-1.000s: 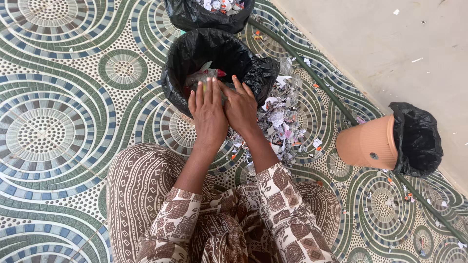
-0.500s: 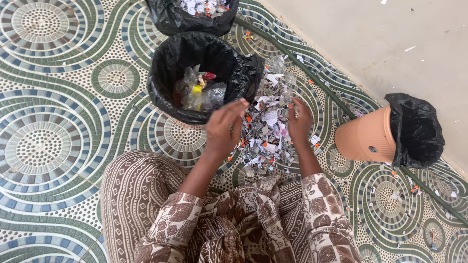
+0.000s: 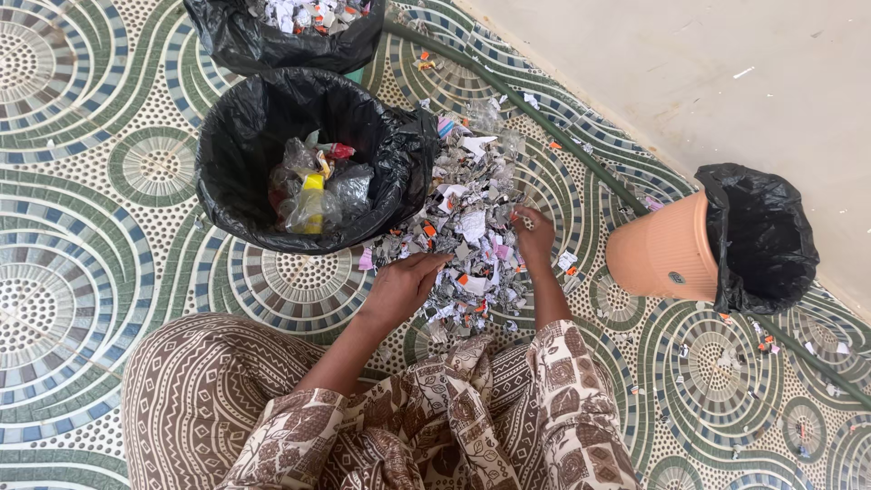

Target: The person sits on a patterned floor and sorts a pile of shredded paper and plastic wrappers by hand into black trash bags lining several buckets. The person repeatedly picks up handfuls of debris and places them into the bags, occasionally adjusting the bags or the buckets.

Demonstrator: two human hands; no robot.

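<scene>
— Where it spills over the patterned floor mat (image 3: pixel 100 272), how does the heap of scraps (image 3: pixel 472 231) look?
— Grey-white shredded bits flecked orange and pink, just beside the black-lined bin (image 3: pixel 227 154).
— The hands?
— Left hand (image 3: pixel 399 286) and right hand (image 3: pixel 535 234) rest spread on its edges, gripping nothing.

Brown & cream patterned sleeves (image 3: pixel 553 381) w/ matching patterned trousers (image 3: pixel 195 390).

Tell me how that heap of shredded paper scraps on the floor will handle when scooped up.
The scrap pile looks light and loose: small torn bits lie scattered well beyond it, so pieces would likely spill from a scoop. The left hand and right hand flank it, which suggests it needs both hands cupped. The bits look thin and floppy and probably compress easily.
</scene>
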